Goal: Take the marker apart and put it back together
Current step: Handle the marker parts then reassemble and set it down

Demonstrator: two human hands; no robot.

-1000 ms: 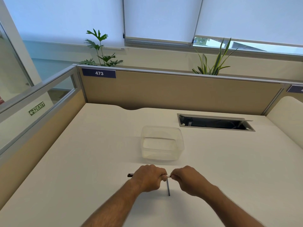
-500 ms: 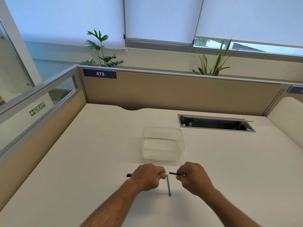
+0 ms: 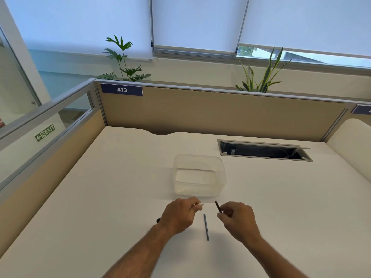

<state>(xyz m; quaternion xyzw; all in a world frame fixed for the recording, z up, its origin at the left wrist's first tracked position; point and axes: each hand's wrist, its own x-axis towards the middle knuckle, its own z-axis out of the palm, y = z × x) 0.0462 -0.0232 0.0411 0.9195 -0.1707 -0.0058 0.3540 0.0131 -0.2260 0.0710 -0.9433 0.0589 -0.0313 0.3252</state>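
My left hand (image 3: 180, 215) is closed around the marker body (image 3: 199, 205); its white end pokes out to the right of my fingers and a dark end shows at my wrist. My right hand (image 3: 237, 219) pinches a thin dark piece (image 3: 218, 206) pulled from the marker, tilted up and to the left. The two pieces are a short gap apart. A slim grey-blue rod (image 3: 206, 227) lies on the desk between my hands, pointing toward me.
A clear plastic container (image 3: 199, 175) stands on the white desk (image 3: 100, 197) just beyond my hands. A cable slot (image 3: 265, 150) opens at the back right. Beige partitions close off the back and left sides.
My right hand has drawn the thin dark piece out of the marker body and moved right. My left hand has lifted slightly with the body. The rod on the desk has not moved.
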